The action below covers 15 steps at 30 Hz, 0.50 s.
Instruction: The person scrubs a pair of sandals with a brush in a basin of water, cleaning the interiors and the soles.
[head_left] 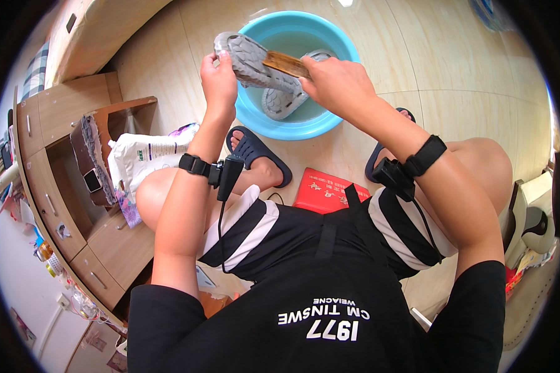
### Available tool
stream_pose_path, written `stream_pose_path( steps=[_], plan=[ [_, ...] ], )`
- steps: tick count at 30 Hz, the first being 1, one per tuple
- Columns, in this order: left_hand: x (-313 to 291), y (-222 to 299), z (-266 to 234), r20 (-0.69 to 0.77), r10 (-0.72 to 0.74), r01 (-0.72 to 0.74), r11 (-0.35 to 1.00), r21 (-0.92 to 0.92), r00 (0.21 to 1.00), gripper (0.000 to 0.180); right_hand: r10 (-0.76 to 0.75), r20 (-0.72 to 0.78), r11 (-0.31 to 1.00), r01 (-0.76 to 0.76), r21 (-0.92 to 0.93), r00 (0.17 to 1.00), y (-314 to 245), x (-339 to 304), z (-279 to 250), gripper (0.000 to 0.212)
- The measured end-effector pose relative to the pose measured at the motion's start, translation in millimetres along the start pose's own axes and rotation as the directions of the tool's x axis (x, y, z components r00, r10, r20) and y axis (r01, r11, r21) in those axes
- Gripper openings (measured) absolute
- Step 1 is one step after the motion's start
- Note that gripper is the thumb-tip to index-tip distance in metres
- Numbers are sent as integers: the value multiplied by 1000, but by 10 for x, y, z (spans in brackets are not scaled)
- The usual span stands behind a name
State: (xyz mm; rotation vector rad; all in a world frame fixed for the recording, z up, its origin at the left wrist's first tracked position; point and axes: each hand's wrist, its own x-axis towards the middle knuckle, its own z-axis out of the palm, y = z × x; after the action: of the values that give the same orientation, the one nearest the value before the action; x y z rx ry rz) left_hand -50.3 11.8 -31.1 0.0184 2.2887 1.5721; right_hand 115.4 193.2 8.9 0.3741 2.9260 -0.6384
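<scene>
My left hand (219,81) is closed round one end of a grey slipper (247,59), its textured side turned up, above the left part of a light-blue basin (348,46). In my right hand (337,84) is a wooden scrubbing brush (285,63), laid across the right part of that slipper. Any bristles are hidden beneath the wood. Cloudy water stands in the basin. A second grey slipper (283,104) rests in it, partly covered by the held one and my right hand.
The basin sits on a tiled floor (454,68) beyond my feet in dark slippers (264,152). Between my legs is a red box (322,189). To the left are a white bag (146,152) and a wooden cabinet (74,115). Black devices are strapped to both forearms.
</scene>
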Motion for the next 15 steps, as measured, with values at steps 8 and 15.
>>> stream_pose_path(
  steps=[8,15],
  plan=[
    [69,-11,1,-23,89,-89,996,1,996,36,15,33,998,-17,60,999,70,1,37,38],
    [114,-103,-35,-38,63,-63,998,7,997,38,-5,-16,997,7,78,1000,-4,-22,10,38]
  ],
)
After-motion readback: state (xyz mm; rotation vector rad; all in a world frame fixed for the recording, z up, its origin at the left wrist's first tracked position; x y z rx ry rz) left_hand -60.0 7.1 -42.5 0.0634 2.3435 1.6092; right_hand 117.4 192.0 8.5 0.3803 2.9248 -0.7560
